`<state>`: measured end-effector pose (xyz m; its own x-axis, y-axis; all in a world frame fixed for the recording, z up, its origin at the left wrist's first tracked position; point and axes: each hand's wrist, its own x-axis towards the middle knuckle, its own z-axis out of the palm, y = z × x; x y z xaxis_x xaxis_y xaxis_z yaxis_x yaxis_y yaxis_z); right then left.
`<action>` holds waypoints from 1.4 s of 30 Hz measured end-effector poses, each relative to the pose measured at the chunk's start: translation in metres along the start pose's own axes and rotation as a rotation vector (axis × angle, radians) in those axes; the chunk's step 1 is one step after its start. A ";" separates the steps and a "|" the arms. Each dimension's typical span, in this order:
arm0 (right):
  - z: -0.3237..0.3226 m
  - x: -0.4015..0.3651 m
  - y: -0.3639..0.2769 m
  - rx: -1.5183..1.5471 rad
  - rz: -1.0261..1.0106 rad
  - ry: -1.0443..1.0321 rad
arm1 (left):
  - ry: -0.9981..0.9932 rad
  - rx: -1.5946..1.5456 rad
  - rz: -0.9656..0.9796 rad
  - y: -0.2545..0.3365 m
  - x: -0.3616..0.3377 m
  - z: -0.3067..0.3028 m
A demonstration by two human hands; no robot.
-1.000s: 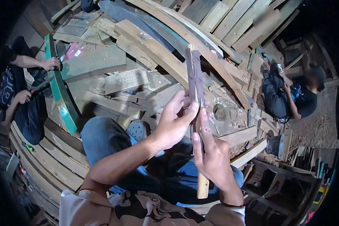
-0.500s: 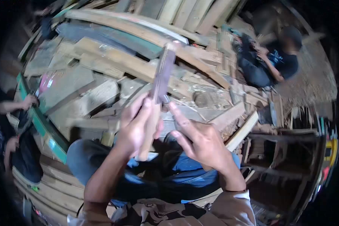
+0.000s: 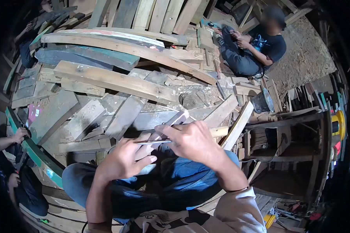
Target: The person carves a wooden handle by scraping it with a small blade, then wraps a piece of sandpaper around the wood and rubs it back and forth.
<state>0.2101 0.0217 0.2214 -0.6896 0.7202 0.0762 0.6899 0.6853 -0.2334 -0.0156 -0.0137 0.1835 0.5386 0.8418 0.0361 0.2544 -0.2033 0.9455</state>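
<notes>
My left hand is closed around a narrow wooden piece that slants up and away from me above my lap. My right hand is closed on a wooden-handled blade. Its pale handle sticks out to the right of the hand, and its thin metal blade lies level across the wooden piece, the tip close to my left fingers. The right fingers also touch the wooden piece. My hands hide much of both things, so the exact kind of blade cannot be made out.
Planks and beams lie piled before me, with a long curved beam across them. A dark bucket stands at right, near wooden shelving. One person sits at back right; another person's hand touches a green-edged board at left.
My right hand has gone from pointing fingers to gripping the wooden-handled blade across the wooden piece. The piece has come lower and tilted right. My view has shifted.
</notes>
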 end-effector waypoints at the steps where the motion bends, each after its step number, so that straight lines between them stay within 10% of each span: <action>1: 0.000 -0.001 -0.003 -0.016 0.007 0.043 | 0.040 0.072 0.054 -0.002 0.000 0.001; 6: -0.001 0.001 0.006 -0.131 0.220 0.051 | 0.439 0.450 -0.136 0.001 -0.013 -0.020; 10: 0.004 0.005 0.004 0.074 0.337 0.185 | 1.058 -0.335 0.005 0.006 -0.001 -0.016; 14: 0.016 0.012 -0.022 0.537 0.311 0.165 | 0.798 -0.493 -0.025 -0.011 0.001 0.008; 26: 0.034 0.010 -0.028 0.621 0.201 0.144 | 0.740 -0.442 -0.041 -0.006 0.000 0.006; 42: 0.029 0.007 -0.050 0.438 0.004 -0.010 | 1.211 -1.214 -0.132 0.013 -0.002 -0.023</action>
<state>0.1645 -0.0111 0.2060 -0.6904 0.7205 0.0654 0.5357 0.5699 -0.6230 -0.0322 -0.0061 0.2030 -0.4457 0.8053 -0.3909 -0.7698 -0.1220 0.6265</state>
